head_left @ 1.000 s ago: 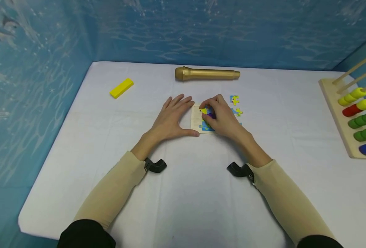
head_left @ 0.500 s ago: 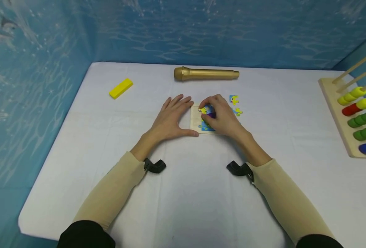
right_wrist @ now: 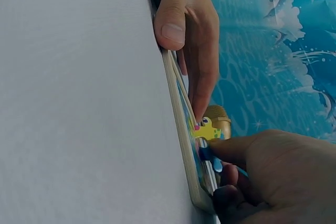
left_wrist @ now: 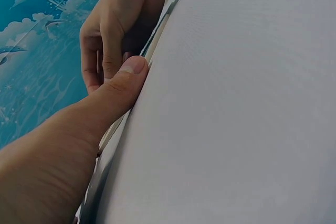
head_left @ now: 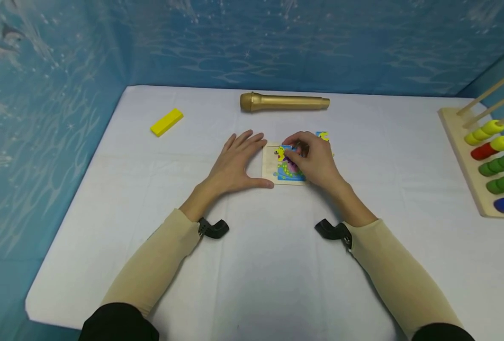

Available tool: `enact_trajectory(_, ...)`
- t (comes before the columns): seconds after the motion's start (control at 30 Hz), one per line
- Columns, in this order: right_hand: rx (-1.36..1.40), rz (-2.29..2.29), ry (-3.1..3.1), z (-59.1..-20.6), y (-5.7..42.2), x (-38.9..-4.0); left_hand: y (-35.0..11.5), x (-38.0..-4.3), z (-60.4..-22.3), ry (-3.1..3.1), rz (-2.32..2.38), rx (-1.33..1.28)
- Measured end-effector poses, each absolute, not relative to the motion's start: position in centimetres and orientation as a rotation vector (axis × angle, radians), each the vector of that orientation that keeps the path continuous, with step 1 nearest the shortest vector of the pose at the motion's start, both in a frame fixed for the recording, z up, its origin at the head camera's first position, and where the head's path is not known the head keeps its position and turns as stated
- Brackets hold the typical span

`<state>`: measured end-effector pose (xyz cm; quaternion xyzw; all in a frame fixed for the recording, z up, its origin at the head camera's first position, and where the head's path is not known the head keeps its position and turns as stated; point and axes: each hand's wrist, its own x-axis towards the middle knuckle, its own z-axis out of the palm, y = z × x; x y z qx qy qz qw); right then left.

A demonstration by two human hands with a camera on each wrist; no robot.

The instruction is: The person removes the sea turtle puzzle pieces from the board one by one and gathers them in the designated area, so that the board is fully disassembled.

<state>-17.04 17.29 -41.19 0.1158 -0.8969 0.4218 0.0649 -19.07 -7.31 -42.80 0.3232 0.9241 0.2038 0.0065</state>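
A small wooden jigsaw board (head_left: 269,166) with a colourful picture lies mid-table. My left hand (head_left: 237,163) rests flat along its left side, fingers straight, thumb touching the near left corner. Over the board's upper right, my right hand (head_left: 315,157) has its thumb and bent index finger at a yellow-and-blue puzzle piece (head_left: 280,152), which it pinches. In the right wrist view this puzzle piece (right_wrist: 208,129) stands tilted above the board, against the thumb. The right hand covers the board's right part. Behind it, a loose puzzle piece (head_left: 322,135) shows partly.
A gold microphone (head_left: 286,102) lies behind the board. A yellow block (head_left: 166,122) sits at the back left. On the right stands a wooden bead rack (head_left: 461,151) with upright rods and coloured beads. Blue printed cloth (head_left: 252,47) hangs behind the white table (head_left: 260,265).
My right hand has shifted slightly right and its fingers have spread a little, showing more of the picture and covering more of the loose pieces. The left hand has stayed put.
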Motion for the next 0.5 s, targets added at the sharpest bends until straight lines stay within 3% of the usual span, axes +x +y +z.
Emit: enact_trajectory(0.5,0.354,1.245,-2.776,-40.28,17.96,-17.07,-7.19,-18.96,-42.61,2.891,0.629,1.010)
